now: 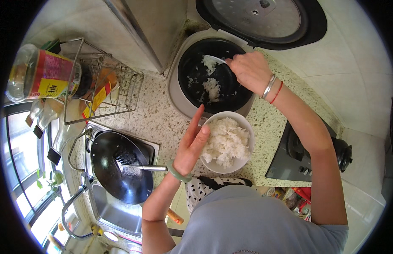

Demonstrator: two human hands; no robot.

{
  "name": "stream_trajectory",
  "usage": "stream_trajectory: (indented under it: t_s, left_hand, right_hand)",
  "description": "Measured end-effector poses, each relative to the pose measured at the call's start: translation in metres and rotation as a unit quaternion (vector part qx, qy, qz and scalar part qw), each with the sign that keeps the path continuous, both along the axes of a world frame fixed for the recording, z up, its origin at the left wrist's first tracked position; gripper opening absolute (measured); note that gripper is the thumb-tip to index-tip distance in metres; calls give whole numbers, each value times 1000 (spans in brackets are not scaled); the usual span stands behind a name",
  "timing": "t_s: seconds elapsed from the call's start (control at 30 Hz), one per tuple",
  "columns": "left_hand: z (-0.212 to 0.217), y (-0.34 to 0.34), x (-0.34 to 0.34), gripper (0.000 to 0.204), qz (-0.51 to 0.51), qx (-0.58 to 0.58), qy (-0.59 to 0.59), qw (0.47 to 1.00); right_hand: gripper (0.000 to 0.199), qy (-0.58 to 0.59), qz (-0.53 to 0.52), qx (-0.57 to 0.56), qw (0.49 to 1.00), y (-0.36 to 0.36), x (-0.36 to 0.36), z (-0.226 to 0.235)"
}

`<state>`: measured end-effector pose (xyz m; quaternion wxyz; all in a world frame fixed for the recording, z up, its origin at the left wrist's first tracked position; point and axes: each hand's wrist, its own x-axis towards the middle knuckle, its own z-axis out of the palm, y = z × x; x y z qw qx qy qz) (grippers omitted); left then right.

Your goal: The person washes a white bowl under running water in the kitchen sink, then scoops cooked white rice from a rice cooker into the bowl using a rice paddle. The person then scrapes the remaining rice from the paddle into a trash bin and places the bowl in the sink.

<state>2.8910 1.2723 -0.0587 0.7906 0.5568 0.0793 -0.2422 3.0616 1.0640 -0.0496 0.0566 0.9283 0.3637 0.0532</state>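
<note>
My right hand [248, 71] is closed round the handle of a pale rice spoon [216, 59], reaching into the black inner pot [192, 51] of a rice cooker. Rice lies on the spoon's head. A small clump of rice [212, 89] and scattered grains stick to the pot's bottom. Just in front of the cooker, my left hand [192, 146] holds a white bowl [251, 146] by its left side. Its thumb is at the rim and its index finger points toward the pot; the other fingers are hidden. White rice [226, 142] is heaped in the bowl.
The cooker's lid [264, 21] stands raised at the back. To the left, a black wok [120, 169] with a spatula [141, 167] rests over the sink [116, 207]. A wire rack [120, 91] holds bottles. At right is a dark cooktop [285, 156].
</note>
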Motion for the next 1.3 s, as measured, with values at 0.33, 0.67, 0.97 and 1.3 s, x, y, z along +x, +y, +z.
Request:
stream_trajectory:
  t_s: [0.33, 0.67, 0.97, 1.3]
  left_hand:
    - [-4, 0, -3, 70, 35, -17, 8, 999]
    - [-6, 7, -3, 71, -4, 26, 1, 1000]
    - [-3, 10, -1, 74, 0, 41, 1, 999]
    - [-2, 6, 2, 73, 4, 29, -1, 1000]
  right_hand:
    - [30, 113, 45, -118, 986, -10, -42, 44]
    - [11, 40, -46, -83, 995, 8, -9, 23]
    - [27, 212, 77, -78, 971, 6, -34, 27]
    - [12, -30, 11, -57, 998, 1, 8, 26]
